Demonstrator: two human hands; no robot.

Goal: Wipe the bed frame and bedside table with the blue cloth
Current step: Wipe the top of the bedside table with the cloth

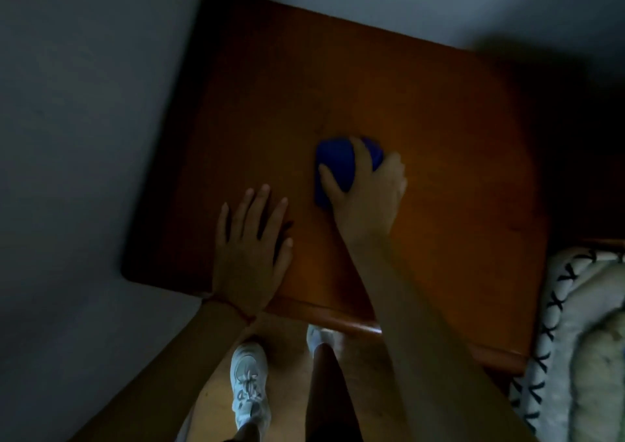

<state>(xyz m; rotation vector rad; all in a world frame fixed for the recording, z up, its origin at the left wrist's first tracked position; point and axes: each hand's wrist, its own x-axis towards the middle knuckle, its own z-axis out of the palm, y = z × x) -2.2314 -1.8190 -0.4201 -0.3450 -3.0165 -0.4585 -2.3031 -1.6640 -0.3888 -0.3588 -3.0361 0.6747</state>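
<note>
The wooden bedside table [422,110] fills the middle of the head view, seen from above in dim light. A folded blue cloth [333,165] lies near the centre of its top. My right hand [367,191] presses down on the cloth, thumb on its left side and fingers curled over its far edge. My left hand [250,242] rests flat on the tabletop close to the front edge, fingers spread, holding nothing. A strip of the wooden bed frame [605,242] shows at the right edge, beyond the table.
Grey walls [84,103] meet behind and left of the table. Bedding with a dark cross pattern [554,306] lies at the lower right, touching the table's side. My white shoes [248,379] stand on the wooden floor just in front of the table.
</note>
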